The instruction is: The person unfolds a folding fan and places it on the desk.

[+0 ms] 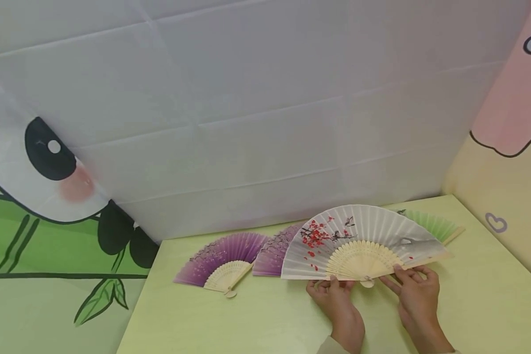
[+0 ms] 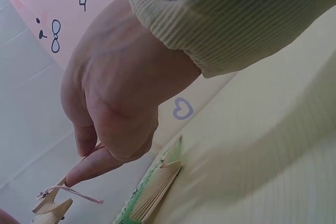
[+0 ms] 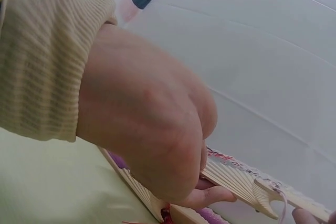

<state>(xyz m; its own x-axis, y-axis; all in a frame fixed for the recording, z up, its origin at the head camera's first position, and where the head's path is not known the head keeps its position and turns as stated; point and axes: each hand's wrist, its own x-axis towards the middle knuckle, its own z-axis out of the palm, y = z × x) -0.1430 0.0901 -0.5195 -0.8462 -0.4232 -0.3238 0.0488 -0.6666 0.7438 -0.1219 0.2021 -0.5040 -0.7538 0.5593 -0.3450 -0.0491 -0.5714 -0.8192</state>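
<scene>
A spread folding fan (image 1: pixel 363 221), pale grey with red blossoms, is held up above the table by both hands. My left hand (image 1: pixel 338 307) pinches its left edge from below, thumb on the near face. On the opposite edge, my right hand (image 1: pixel 418 295) grips the outer wooden stick between thumb and fingers. The bare ribs and the pivot (image 1: pixel 367 282) lie between the two hands. In the right wrist view the fan's wooden ribs (image 3: pixel 231 184) show past the right hand (image 3: pixel 152 103). A cord tassel (image 2: pixel 84 195) hangs at the pivot in the left wrist view.
On the pale table (image 1: pixel 203 324) lies a spread purple fan (image 1: pixel 225 253) at left. Another purple fan (image 1: pixel 272 250) and a green fan (image 1: pixel 429 223) are partly hidden behind the grey one. A white cloth wall (image 1: pixel 265 123) stands behind; a painted wall (image 1: pixel 513 206) borders the right.
</scene>
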